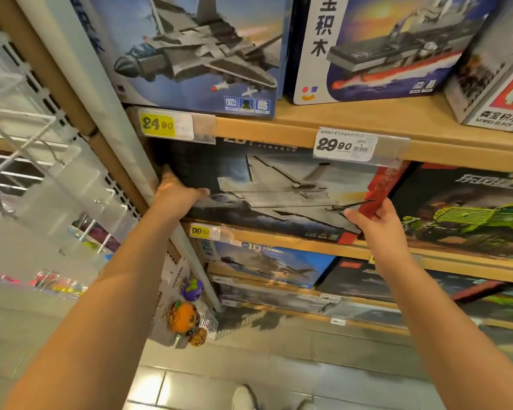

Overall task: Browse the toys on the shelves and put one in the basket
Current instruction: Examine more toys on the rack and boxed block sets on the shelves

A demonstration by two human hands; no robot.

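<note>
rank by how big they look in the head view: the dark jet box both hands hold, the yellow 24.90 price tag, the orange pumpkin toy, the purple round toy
1. Dark cardboard jet box, by far the largest.
2. Yellow 24.90 price tag.
3. Orange pumpkin toy, close to the tag, so unsure.
4. Purple round toy, smallest.

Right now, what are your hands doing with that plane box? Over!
Both hands on the dark jet box: left hand grips its left edge, right hand its right edge. Box still on shelf. Price tag hangs over its top edge.
</note>
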